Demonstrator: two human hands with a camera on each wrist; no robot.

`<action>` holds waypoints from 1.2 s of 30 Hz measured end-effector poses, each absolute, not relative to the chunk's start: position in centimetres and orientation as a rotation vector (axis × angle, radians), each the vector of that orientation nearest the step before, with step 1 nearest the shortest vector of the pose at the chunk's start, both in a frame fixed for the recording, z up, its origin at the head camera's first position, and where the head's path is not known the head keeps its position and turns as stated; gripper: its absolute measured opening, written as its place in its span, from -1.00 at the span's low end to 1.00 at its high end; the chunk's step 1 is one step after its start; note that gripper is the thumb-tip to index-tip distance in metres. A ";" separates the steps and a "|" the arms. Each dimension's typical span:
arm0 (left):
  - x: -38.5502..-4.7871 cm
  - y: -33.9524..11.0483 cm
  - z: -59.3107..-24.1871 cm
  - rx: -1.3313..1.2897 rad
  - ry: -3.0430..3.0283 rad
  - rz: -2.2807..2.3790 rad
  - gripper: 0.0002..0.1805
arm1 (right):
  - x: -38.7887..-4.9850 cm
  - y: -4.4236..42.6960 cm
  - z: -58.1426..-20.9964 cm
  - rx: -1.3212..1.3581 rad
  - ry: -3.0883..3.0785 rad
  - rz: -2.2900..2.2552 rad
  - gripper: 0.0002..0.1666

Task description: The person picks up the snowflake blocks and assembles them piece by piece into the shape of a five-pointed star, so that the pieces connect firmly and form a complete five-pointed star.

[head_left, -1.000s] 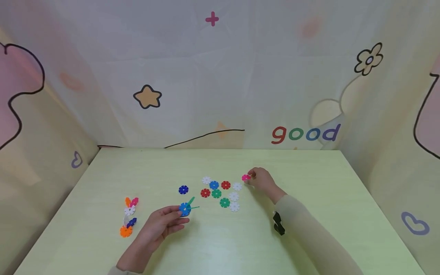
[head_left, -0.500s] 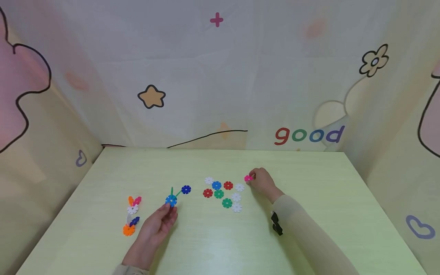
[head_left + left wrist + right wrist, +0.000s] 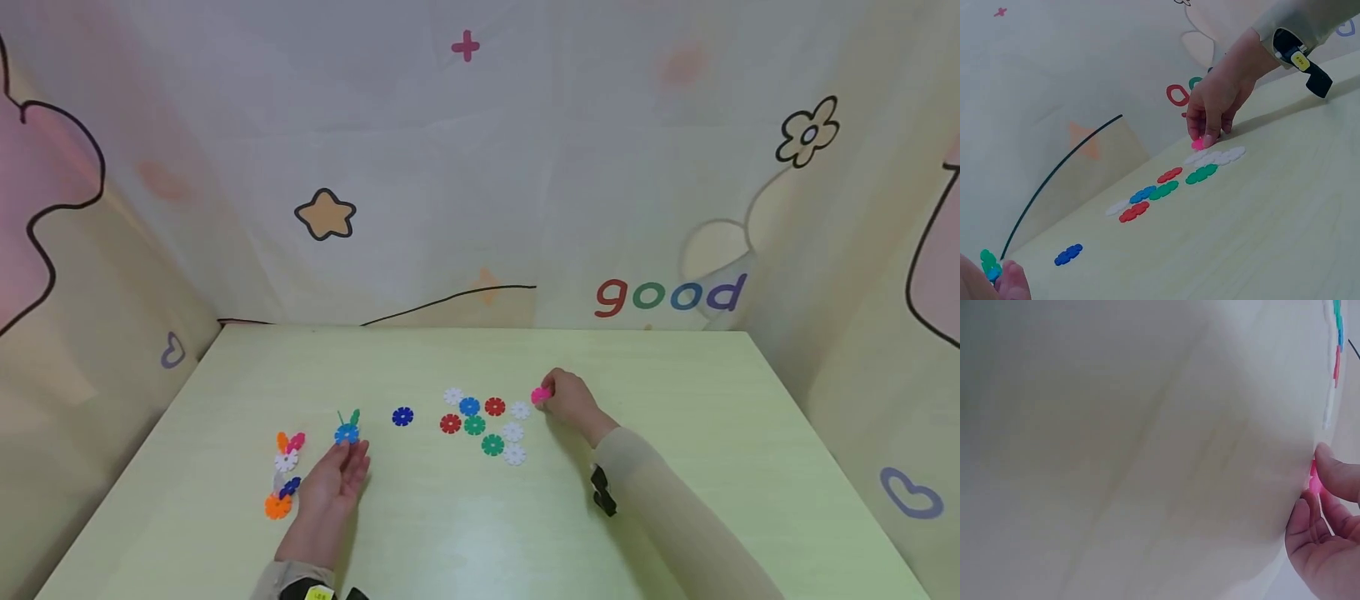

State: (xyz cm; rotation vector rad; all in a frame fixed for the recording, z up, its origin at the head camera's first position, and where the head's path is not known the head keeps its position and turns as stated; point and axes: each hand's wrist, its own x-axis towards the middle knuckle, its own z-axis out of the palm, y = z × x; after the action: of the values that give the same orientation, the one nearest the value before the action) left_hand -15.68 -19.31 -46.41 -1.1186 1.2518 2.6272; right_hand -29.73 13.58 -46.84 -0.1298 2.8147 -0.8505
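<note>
In the head view my left hand (image 3: pixel 330 487) pinches a light-blue notched plastic snowflake disc (image 3: pixel 347 434) between thumb and fingers. Two green discs (image 3: pixel 355 417) stick up from it like ears, seen partly edge-on. My right hand (image 3: pixel 574 405) pinches a pink snowflake disc (image 3: pixel 539 396) just above or on the table, right of the loose discs; the right wrist view shows thumb and fingertips on that pink disc (image 3: pixel 1315 481). A dark-blue disc (image 3: pixel 402 417) lies flat between the hands. Only fingertips of my left hand (image 3: pixel 1013 284) enter the left wrist view.
Loose discs lie mid-table: red ones (image 3: pixel 495 407), green ones (image 3: pixel 492 445), a blue one (image 3: pixel 469 407) and several white ones (image 3: pixel 513 432). Left of my left hand lies a joined figure with an orange disc (image 3: pixel 278 507) and a white disc (image 3: pixel 287 461). A printed curtain (image 3: pixel 420 167) stands behind the table.
My left hand has moved left with the blue and green piece, turning it so the green discs point up. The right hand stays near its place, still pinching the pink disc.
</note>
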 end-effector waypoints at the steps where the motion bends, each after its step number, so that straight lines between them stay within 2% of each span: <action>1: -15.8 -19.5 -46.5 -1.139 1.255 2.621 -0.51 | -29.7 13.6 -46.8 -0.125 2.812 -0.850 -0.63; 4: -16.0 -19.8 -46.6 -1.200 1.290 2.593 -0.41 | -29.5 13.6 -46.7 -0.125 2.813 -0.840 -0.62; 13: -16.3 -20.4 -47.4 -1.356 1.327 2.522 -0.41 | -29.4 13.8 -47.0 -0.074 2.798 -0.877 -0.61; 29: -14.7 -20.0 -44.7 -1.168 1.067 2.648 -0.37 | -29.5 14.1 -47.1 -0.076 2.799 -0.911 -0.62; 36: -13.8 -19.5 -44.9 -1.044 0.977 2.656 -0.36 | -29.4 14.0 -46.9 -0.061 2.794 -0.911 -0.62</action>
State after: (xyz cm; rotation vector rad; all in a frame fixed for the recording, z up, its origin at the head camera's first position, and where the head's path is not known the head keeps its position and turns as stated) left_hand -13.83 -19.50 -44.89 -1.0437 0.9768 2.6564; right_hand -29.37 14.03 -46.92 -0.0609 2.7936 -0.9105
